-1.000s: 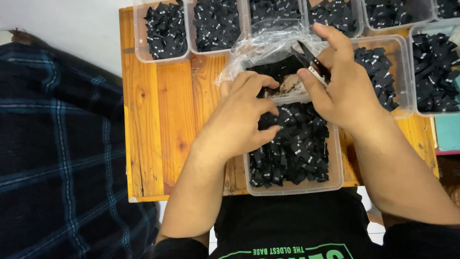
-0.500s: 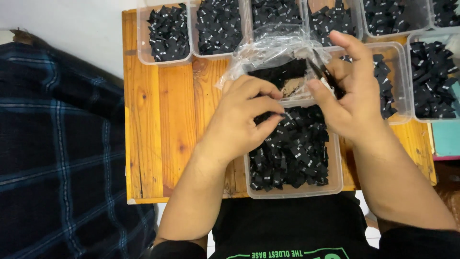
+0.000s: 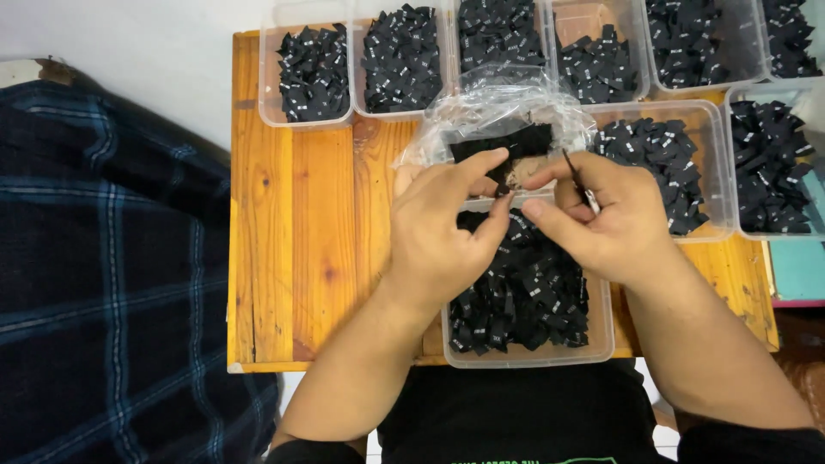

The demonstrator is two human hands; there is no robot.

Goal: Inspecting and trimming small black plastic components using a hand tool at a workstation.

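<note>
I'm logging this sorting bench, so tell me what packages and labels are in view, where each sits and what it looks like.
Clear bag: crinkled plastic behind both hands, with dark labels inside.
Front tub: clear, rectangular, under the hands, full of small black labels with white marks.
Rear tubs: clear, in a row along the table's far edge and right side, same black labels.
Left hand and right hand: pinching labels at the bag's mouth.

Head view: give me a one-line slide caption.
Left hand and right hand pinch a clear plastic bag of black labels above a label-filled plastic tub on a wooden table.
</note>
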